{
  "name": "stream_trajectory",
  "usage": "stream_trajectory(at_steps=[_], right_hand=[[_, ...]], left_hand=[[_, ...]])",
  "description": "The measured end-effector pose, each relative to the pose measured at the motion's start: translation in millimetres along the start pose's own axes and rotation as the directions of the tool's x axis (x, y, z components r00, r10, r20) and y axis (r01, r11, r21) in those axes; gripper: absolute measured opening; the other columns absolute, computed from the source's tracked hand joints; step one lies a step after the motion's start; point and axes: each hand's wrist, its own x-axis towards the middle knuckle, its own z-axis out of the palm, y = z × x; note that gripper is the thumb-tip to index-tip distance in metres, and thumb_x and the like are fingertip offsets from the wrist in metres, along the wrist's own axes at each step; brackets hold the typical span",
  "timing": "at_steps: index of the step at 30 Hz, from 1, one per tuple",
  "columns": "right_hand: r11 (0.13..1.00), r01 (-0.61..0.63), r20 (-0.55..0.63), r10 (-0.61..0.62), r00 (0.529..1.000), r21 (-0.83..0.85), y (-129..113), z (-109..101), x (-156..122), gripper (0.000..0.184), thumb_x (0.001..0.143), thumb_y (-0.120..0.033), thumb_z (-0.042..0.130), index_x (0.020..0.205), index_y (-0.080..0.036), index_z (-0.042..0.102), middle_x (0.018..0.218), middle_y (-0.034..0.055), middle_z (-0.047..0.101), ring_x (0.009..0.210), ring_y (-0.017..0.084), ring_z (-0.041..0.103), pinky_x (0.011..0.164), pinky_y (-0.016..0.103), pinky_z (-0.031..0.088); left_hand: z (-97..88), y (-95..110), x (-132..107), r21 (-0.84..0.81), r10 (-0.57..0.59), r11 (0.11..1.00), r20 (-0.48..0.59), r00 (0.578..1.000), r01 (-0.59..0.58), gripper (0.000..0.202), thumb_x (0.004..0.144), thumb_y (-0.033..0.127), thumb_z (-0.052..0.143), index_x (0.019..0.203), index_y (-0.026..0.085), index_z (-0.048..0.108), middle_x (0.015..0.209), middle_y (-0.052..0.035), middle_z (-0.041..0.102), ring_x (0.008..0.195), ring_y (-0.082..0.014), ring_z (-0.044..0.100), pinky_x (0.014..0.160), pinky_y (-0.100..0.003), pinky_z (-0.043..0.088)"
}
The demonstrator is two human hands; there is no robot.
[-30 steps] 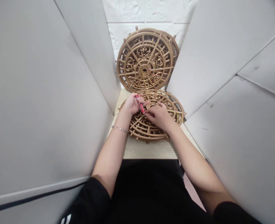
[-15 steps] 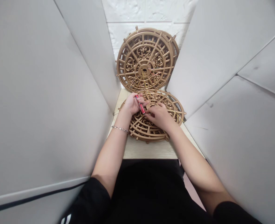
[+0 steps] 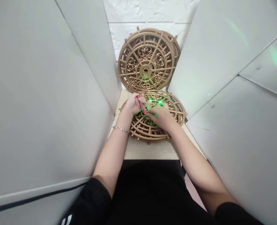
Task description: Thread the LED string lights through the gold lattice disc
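Observation:
A stack of round gold ornamental grilles (image 3: pixel 150 129) lies flat on the wooden table (image 3: pixel 150 150). My left hand (image 3: pixel 132 105) is closed round a small red cylinder (image 3: pixel 141 106), which looks like a battery, over the centre of the top grille. My right hand (image 3: pixel 161 116) rests on the grille next to it, fingers curled at the red cylinder's lower end; what they pinch is hidden. Small green lights (image 3: pixel 152 107) glow on the grille around both hands. A thin wire (image 3: pixel 146 82) runs up from the hands.
More gold grilles (image 3: pixel 147 59) lean upright against the white brick wall (image 3: pixel 147 15) at the back. Tall grey panels, one on the left (image 3: pixel 46 93) and one on the right (image 3: pixel 223 78), close in the narrow table on both sides.
Green lights have come on across the flat grille and throw green spots on the right panel. Both hands have stayed almost in place.

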Motion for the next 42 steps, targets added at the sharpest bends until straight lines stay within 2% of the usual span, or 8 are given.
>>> stream_trajectory(at_steps=[3, 8, 16, 28, 31, 34, 37, 42], right_hand=[[0.997, 0.007, 0.019, -0.006, 1.000, -0.076, -3.7, -3.7, 0.1, 0.019, 0.083, -0.031, 0.046, 0.082, -0.020, 0.062, 0.083, 0.0037, 0.067, 0.082, 0.019, 0.057, 0.089, 0.038, 0.021], [0.990, -0.012, 0.039, 0.018, 0.999, -0.142, -4.7, -10.4, 0.6, 0.019, 0.084, -0.028, 0.044, 0.080, -0.019, 0.060, 0.084, 0.0048, 0.067, 0.080, 0.019, 0.056, 0.079, 0.036, 0.022], [0.993, -0.016, 0.033, 0.020, 0.999, -0.119, 1.4, -10.0, 1.8, 0.015, 0.084, -0.026, 0.045, 0.082, -0.021, 0.059, 0.086, 0.0007, 0.067, 0.082, 0.018, 0.057, 0.076, 0.035, 0.020], [0.990, -0.034, 0.026, 0.038, 0.999, -0.134, -3.4, -11.0, 1.7, 0.017, 0.084, -0.026, 0.044, 0.080, -0.019, 0.058, 0.081, 0.0032, 0.066, 0.075, 0.018, 0.056, 0.074, 0.033, 0.022], [0.999, -0.034, 0.025, 0.035, 0.999, -0.034, -2.2, -11.4, 3.6, 0.018, 0.083, -0.031, 0.048, 0.080, -0.019, 0.061, 0.083, 0.0039, 0.067, 0.077, 0.017, 0.057, 0.073, 0.032, 0.027], [0.979, -0.041, 0.008, 0.040, 0.999, 0.199, -0.2, -15.9, 3.5, 0.022, 0.078, -0.040, 0.053, 0.077, -0.020, 0.063, 0.077, 0.0018, 0.066, 0.071, 0.014, 0.056, 0.067, 0.027, 0.032], [0.901, -0.106, -0.095, 0.160, 0.983, 0.420, 3.2, -23.8, 0.0, 0.035, 0.080, -0.048, 0.045, 0.076, -0.019, 0.064, 0.073, 0.0015, 0.064, 0.068, 0.013, 0.055, 0.064, 0.025, 0.036], [0.747, -0.253, -0.255, 0.492, 0.832, 0.615, 13.9, -37.6, -0.3, 0.053, 0.084, -0.055, 0.027, 0.074, -0.017, 0.063, 0.060, 0.0009, 0.054, 0.058, 0.012, 0.050, 0.057, 0.024, 0.036]], left_hand=[[0.0, 0.6, 0.0, -0.020, -0.086, 0.996, -0.004, 0.996, 0.085, 0.028, 0.087, 0.017, 0.022, 0.065, 0.016, 0.041, 0.042, 0.0055, 0.031, 0.034, -0.0038, 0.036, 0.039, -0.014, 0.031], [-0.8, 0.4, 0.4, -0.026, -0.063, 0.998, 0.009, 0.998, 0.064, 0.027, 0.087, 0.017, 0.023, 0.067, 0.017, 0.042, 0.042, 0.0057, 0.030, 0.034, -0.0045, 0.036, 0.040, -0.014, 0.031], [0.6, -0.5, 1.5, -0.075, -0.078, 0.994, -0.003, 0.997, 0.078, 0.029, 0.088, 0.019, 0.022, 0.066, 0.016, 0.042, 0.042, 0.0053, 0.030, 0.035, -0.0038, 0.035, 0.038, -0.012, 0.029], [1.6, -0.1, 0.0, -0.082, -0.080, 0.993, 0.012, 0.997, 0.081, 0.030, 0.088, 0.020, 0.022, 0.065, 0.016, 0.041, 0.041, 0.0055, 0.029, 0.034, -0.0032, 0.033, 0.037, -0.011, 0.029], [-1.7, -0.9, 1.0, -0.110, -0.099, 0.989, 0.049, 0.994, 0.104, 0.030, 0.089, 0.021, 0.023, 0.066, 0.016, 0.042, 0.042, 0.0055, 0.030, 0.035, -0.0032, 0.034, 0.038, -0.012, 0.032], [-4.1, -0.7, 0.5, -0.124, -0.143, 0.980, 0.096, 0.985, 0.154, 0.033, 0.090, 0.031, 0.024, 0.069, 0.015, 0.045, 0.044, 0.0050, 0.033, 0.038, -0.0038, 0.037, 0.042, -0.014, 0.038], [-3.3, 1.1, -1.9, -0.096, -0.125, 0.986, 0.093, 0.988, 0.134, 0.036, 0.089, 0.039, 0.024, 0.070, 0.016, 0.045, 0.048, 0.0042, 0.036, 0.040, -0.0054, 0.039, 0.048, -0.020, 0.044], [2.9, 3.9, -3.7, -0.064, 0.059, 0.996, 0.057, 0.997, -0.055, 0.017, 0.084, 0.016, 0.029, 0.076, 0.018, 0.043, 0.054, 0.0034, 0.043, 0.046, -0.0055, 0.045, 0.058, -0.021, 0.047]])
